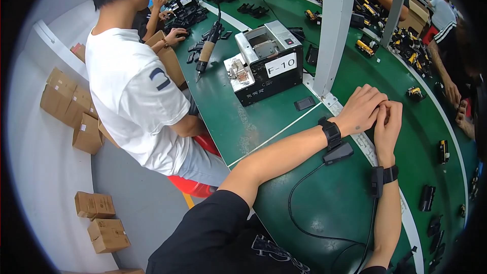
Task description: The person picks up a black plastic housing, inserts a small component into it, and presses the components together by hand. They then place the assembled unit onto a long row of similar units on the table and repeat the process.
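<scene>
My left hand (358,111) and my right hand (388,125) meet over the white strip between the green bench and the conveyor belt. Their fingers curl inward and touch, and both hands look closed. Whatever lies between the fingertips is hidden from this view. Each wrist wears a black strap with a small black box; a black cable (290,200) runs from these down across the bench. Left of my hands lies a small black rectangular part (304,103), apart from them. Beyond it stands a black and silver bench machine (271,63) with a white label.
A white metal post (335,35) rises just beyond my hands. The green belt (406,172) carries black and yellow parts (443,151). An electric screwdriver (207,50) hangs over the bench. A co-worker in white (134,86) sits at left; cardboard boxes (109,235) stand on the floor.
</scene>
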Demonstrator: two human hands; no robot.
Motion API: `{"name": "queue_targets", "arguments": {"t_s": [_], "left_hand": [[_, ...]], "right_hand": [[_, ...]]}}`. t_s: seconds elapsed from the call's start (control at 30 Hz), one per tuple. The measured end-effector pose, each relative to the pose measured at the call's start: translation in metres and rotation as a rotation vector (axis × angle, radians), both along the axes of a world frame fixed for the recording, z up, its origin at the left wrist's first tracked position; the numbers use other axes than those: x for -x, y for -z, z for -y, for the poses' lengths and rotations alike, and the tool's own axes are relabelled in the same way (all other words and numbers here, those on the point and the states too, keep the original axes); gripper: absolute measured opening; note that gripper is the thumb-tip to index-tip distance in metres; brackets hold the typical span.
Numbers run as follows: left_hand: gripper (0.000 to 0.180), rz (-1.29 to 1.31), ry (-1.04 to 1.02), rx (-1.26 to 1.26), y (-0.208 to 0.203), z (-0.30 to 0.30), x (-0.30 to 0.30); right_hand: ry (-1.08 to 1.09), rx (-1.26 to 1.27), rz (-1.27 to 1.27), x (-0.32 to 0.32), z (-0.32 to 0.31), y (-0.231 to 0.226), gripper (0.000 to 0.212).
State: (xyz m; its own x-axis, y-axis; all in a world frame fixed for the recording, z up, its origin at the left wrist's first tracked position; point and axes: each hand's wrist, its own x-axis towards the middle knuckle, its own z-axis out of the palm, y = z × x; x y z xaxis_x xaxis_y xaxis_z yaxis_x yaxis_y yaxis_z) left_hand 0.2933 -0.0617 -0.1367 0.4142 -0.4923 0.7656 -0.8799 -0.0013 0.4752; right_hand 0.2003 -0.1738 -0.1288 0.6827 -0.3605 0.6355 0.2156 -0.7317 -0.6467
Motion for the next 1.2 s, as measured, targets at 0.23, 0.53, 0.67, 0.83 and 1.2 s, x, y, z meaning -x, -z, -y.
{"name": "queue_targets", "arguments": {"t_s": [0.23, 0.53, 0.67, 0.83, 1.2], "left_hand": [[0.021, -0.017, 0.036, 0.003, 0.0019, 0.0006, 0.0013], [0.024, -0.059, 0.081, -0.044, 0.0028, 0.0001, 0.0009], [0.027, -0.076, 0.103, -0.071, 0.0026, -0.0018, 0.0023], [0.029, -0.084, 0.115, -0.089, 0.0018, -0.0012, 0.0012], [0.023, -0.070, 0.120, -0.033, 0.0013, -0.0004, 0.0018]], "right_hand": [[-0.006, 0.028, 0.044, -0.0004, -0.0005, 0.0010, 0.008], [0.001, 0.034, 0.043, -0.0004, 0.0019, 0.0030, 0.008], [0.006, 0.029, 0.045, -0.0003, 0.0012, 0.0026, 0.008], [0.012, 0.020, 0.032, -0.0004, 0.0018, 0.0001, 0.009], [0.017, -0.022, 0.000, 0.0001, -0.0003, -0.0009, 0.013]]}}
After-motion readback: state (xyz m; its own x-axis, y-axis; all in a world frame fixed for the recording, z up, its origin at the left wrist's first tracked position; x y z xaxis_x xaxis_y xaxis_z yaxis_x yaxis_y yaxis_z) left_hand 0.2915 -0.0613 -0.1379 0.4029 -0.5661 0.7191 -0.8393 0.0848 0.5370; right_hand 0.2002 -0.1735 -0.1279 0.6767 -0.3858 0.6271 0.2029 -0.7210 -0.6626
